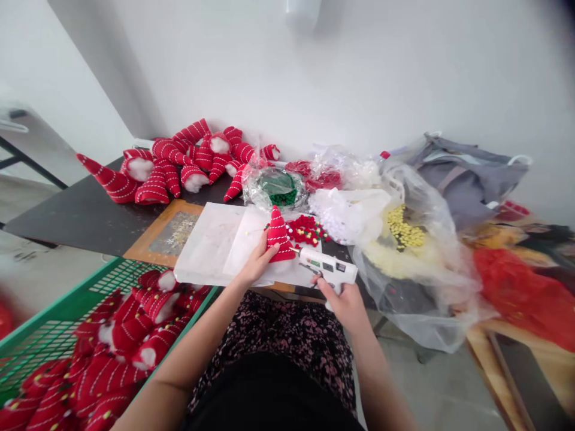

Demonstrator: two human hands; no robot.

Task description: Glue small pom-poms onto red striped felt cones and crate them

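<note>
My left hand [257, 257] is closed on the left side of a stuffed red cone hat [279, 236] with white stitched stripes, held point up over white paper. In my right hand [344, 302] is a white glue gun [330, 268]; its nozzle points left and meets or nearly meets the hat's lower right side. Behind the gun lies a pile of small red, green and yellow pom-poms [305, 232] on the paper [211, 239]. The hat's underside and the fingers behind it are hidden.
Red stuffed hats [168, 157] are heaped at the back left. A green crate [58, 299] at lower left holds more, dotted with pom-poms. Plastic bags of green pom-poms [279, 188] and yellow pom-poms [404, 227] stand behind and right. A grey bag [467, 179] leans at far right.
</note>
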